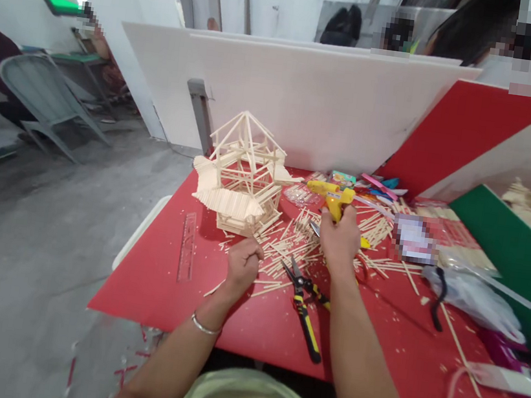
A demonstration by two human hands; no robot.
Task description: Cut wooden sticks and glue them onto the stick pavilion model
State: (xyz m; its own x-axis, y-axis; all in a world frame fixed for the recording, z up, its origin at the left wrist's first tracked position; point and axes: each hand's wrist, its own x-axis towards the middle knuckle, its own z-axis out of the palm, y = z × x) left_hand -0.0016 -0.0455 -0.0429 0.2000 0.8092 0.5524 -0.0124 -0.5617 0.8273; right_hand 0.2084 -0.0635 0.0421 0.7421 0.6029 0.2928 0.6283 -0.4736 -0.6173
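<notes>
A small house-like model (pixel 240 205) of pale wooden sticks stands on the red tabletop (pixel 151 282), with an open pointed roof frame and slatted lower eaves. My left hand (pixel 243 263) is closed just in front of its base; whatever its fingers may hold is hidden. In my right hand (pixel 342 238) is a yellow glue gun (pixel 334 195), its nozzle pointing left toward the model's right side. Loose wooden sticks (pixel 283 251) lie scattered between and around both hands. Black-and-yellow cutters (pixel 306 325) rest with spread jaws on the table below them.
Left of my left hand lies a clear ruler (pixel 187 247). Toward the right are a phone (pixel 414 238), a plastic bag (pixel 477 299) and a green board (pixel 514 277). White panels (pixel 308 100) stand behind the table, and a chair (pixel 47 95) is on the floor at left.
</notes>
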